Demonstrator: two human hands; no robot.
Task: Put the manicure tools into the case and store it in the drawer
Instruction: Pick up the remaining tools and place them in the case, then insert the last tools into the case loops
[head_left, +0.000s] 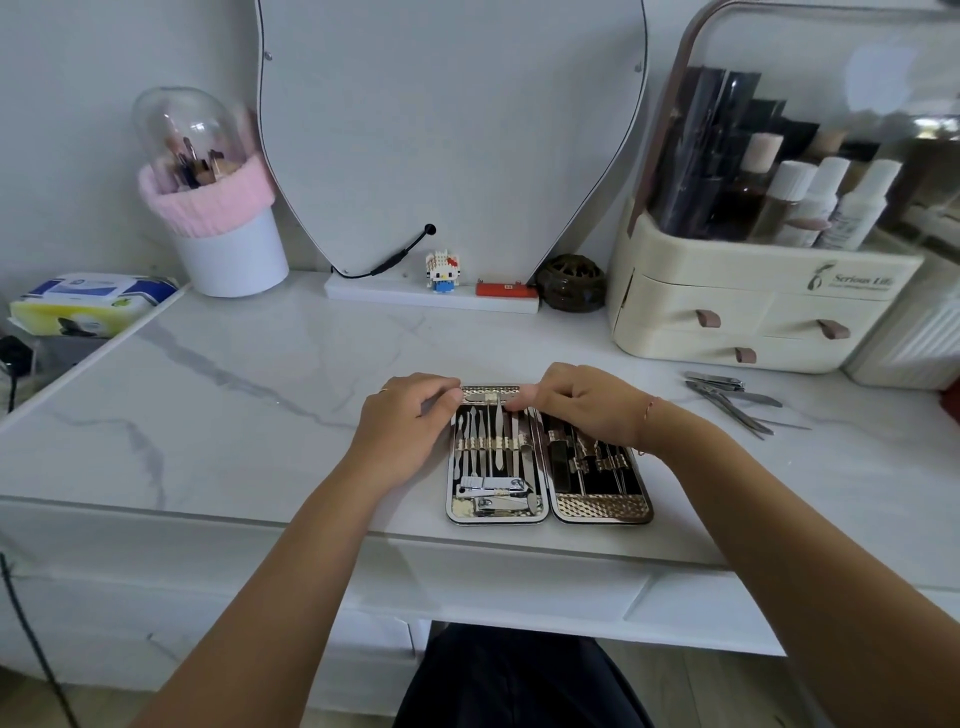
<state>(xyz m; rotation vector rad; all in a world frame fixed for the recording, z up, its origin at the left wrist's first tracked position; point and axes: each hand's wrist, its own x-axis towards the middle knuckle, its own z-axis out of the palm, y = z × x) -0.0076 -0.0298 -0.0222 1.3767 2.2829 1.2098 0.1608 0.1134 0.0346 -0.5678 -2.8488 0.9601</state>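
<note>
An open gold manicure case (602, 509) lies flat near the front edge of the marble table, with several steel tools strapped into both halves. My left hand (405, 421) rests on the case's left side, its fingers curled at the top edge of the left half. My right hand (582, 402) lies over the top of the right half, fingertips meeting the left hand's at a flat tool (488, 398) lying crosswise along the top. Loose manicure tools (727, 397), clippers and files, lie on the table to the right of the case.
A cream cosmetics organiser (748, 312) with small drawers stands at back right. A mirror (452, 130) leans at the back, with a small figure (441, 270) and red object on its base. A brush holder (223, 228) is back left. White desk drawers (519, 587) sit under the tabletop.
</note>
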